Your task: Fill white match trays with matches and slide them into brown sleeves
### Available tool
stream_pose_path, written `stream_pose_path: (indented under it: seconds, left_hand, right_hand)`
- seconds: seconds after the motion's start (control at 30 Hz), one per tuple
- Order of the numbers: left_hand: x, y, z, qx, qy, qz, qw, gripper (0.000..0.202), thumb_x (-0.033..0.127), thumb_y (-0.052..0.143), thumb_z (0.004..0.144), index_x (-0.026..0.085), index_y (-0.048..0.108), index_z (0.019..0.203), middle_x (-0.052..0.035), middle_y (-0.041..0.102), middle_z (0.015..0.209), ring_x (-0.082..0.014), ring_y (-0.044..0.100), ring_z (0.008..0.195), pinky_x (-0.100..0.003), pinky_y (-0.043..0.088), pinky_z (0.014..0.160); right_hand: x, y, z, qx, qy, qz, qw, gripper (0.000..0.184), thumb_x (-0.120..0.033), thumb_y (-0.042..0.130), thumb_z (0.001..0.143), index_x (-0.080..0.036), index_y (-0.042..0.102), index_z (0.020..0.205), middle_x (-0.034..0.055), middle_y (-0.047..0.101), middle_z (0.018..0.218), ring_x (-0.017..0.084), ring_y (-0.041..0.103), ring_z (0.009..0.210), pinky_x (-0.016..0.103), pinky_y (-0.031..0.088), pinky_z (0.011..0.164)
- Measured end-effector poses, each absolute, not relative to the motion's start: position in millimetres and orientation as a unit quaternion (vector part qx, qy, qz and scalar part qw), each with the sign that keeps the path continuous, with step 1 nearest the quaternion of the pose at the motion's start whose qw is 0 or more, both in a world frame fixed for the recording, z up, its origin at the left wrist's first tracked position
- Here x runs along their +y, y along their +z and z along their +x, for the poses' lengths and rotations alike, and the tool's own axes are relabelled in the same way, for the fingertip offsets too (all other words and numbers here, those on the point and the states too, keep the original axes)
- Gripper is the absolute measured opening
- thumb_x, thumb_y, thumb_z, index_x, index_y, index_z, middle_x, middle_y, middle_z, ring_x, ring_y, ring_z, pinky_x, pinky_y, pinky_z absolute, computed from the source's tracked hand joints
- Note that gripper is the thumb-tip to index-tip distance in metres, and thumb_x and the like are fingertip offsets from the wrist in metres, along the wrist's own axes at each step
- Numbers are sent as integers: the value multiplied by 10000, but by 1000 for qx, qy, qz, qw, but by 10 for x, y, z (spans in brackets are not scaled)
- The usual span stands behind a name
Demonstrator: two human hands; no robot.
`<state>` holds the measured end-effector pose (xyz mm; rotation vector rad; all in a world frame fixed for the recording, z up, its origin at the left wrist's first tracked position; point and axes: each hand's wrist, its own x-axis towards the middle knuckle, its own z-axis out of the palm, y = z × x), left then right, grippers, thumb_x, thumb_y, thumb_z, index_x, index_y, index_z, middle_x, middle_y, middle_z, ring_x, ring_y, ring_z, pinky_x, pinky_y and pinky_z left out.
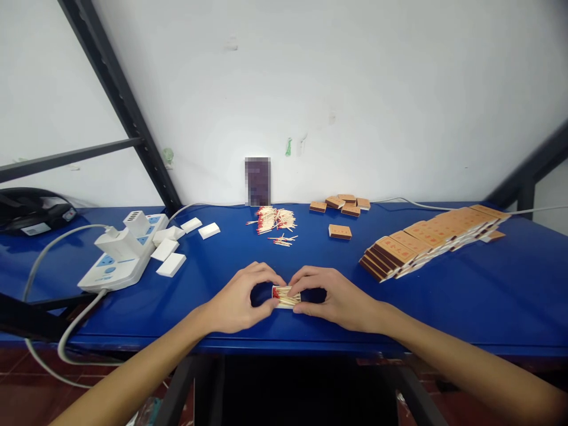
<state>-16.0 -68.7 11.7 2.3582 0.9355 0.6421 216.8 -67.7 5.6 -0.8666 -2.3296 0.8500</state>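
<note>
Left hand (243,299) and right hand (341,297) pinch tray (285,307) ends, probably steadying its matches (289,300); pile (268,221) beyond fingers, presumably for reach.

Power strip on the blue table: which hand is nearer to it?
Left. The left hand sits to the right of the power strip; the right hand is farther off that way.

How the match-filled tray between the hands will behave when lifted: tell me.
The tray is probably light, being small and filled with thin matches. With its top open, tilting would likely spill them, since they lie loose and crisscrossed. Its thin white walls may flex if squeezed hard.
</note>
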Motion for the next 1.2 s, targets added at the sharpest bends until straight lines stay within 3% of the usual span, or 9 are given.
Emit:
stream_pose_path:
  seconds: [0.2, 0.3, 0.4, 0.57, 0.67, 0.77, 0.97, 1.1, 1.2]
  left_hand:
    - [-749, 36, -163, 319, 243, 898, 182, 164, 239, 577, 863, 230, 669, 998, -42, 631, 1061, -174, 589, 993, -346, 464, 938]
    - [-749, 11, -170, 306, 261, 902, 159, 164, 241, 560, 880, 212, 673, 995, -56, 631, 1066, -166, 607, 971, -319, 495, 899]
    - [-751, -13, -171, 306, 268, 905, 127, 174, 224, 539, 892, 197, 681, 988, -67, 631, 1072, -161, 613, 955, -304, 509, 878]
    - [-751, -46, -169, 312, 269, 908, 80, 198, 223, 518, 902, 181, 682, 1005, -76, 651, 1000, -169, 614, 917, -320, 519, 862]
    - [-756, -50, -172, 312, 266, 909, 72, 213, 230, 505, 909, 171, 679, 1017, -81, 646, 985, -168, 612, 890, -312, 528, 829]
    - [-769, -44, -173, 312, 265, 910, 68, 213, 231, 495, 913, 168, 678, 1001, -85, 641, 972, -169, 612, 871, -307, 532, 806]
    - [-789, -4, -172, 326, 271, 902, 80, 269, 238, 519, 891, 187, 626, 1132, -87, 595, 1060, -168, 604, 912, -301, 536, 819]
    - [-785, 22, -165, 329, 249, 907, 80, 382, 285, 534, 887, 225, 560, 1263, -97, 534, 1230, -206, 564, 1075, -347, 509, 930]
    - [-774, 29, -159, 325, 219, 916, 89, 365, 280, 491, 919, 236, 559, 1274, -90, 548, 1225, -209, 557, 1082, -365, 493, 949]
  right_hand:
    - [-698, 71, 2169, -869, 301, -305, 247, 234, -354, 621, 866, -253, 684, 1068, 34, 653, 1063, 159, 618, 947, 296, 486, 862]
    - [-718, 67, 2203, -871, 267, -322, 257, 399, -385, 591, 881, -245, 554, 1253, 56, 631, 1155, 177, 602, 1023, 323, 495, 897]
    - [-624, 56, 2261, -868, 147, -401, 253, 399, -286, 448, 949, -187, 447, 1335, 118, 541, 1314, 207, 530, 1187, 365, 452, 996]
    - [-168, 33, 2319, -785, -113, -604, 77, 519, -11, 417, 838, 40, 376, 1353, 328, 252, 1477, 378, 288, 1377, 459, 361, 1055]
    - [65, 61, 2307, -740, -135, -659, -13, 479, 18, 391, 829, 52, 418, 1306, 348, 347, 1412, 392, 386, 1312, 449, 422, 969]
    - [118, 114, 2287, -741, -122, -658, -47, 362, 7, 367, 848, 22, 539, 1167, 309, 570, 1169, 341, 565, 1108, 415, 463, 873]
    - [-287, 153, 2307, -810, -130, -571, 29, 316, -65, 403, 865, -51, 587, 1122, 213, 623, 1053, 328, 561, 986, 450, 457, 814]
    - [-681, 145, 2298, -879, 31, -454, 140, 358, -173, 534, 835, -188, 590, 1188, 100, 621, 1128, 251, 555, 1018, 406, 451, 893]
    - [-846, 143, 2266, -876, 140, -432, 162, 381, -242, 567, 842, -207, 581, 1221, 86, 631, 1144, 230, 569, 1058, 410, 438, 955]
